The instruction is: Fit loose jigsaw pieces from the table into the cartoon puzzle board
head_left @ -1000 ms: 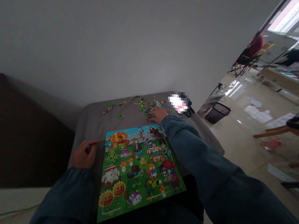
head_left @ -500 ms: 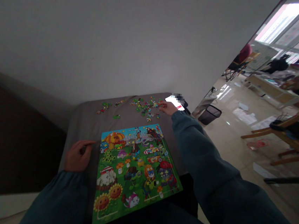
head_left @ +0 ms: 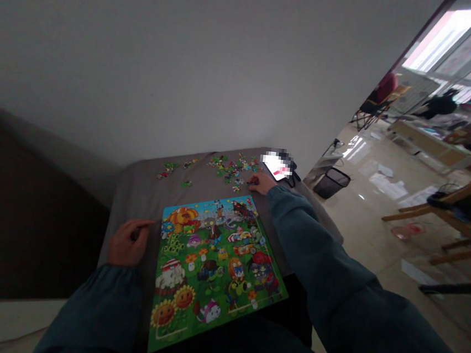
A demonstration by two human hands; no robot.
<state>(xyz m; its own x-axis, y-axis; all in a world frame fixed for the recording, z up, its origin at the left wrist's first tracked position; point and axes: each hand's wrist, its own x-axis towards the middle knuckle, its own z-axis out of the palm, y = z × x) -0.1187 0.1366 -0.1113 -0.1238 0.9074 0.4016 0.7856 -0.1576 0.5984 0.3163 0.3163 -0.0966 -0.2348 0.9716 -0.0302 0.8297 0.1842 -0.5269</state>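
Pulled back nearer the board, the right hand (head_left: 262, 183) pinches a small dark piece (head_left: 252, 182) between its fingertips, just beyond the top edge of the jigsaw puzzle board (head_left: 214, 269). The left hand (head_left: 128, 242) curls beside the board's left edge; whether it holds anything is unclear. Loose pieces (head_left: 230, 167) lie scattered across the gray surface (head_left: 142, 190).

From our head we look forward and down, close over the left hand (head_left: 127, 242), right hand (head_left: 262, 183) and puzzle (head_left: 214, 269).
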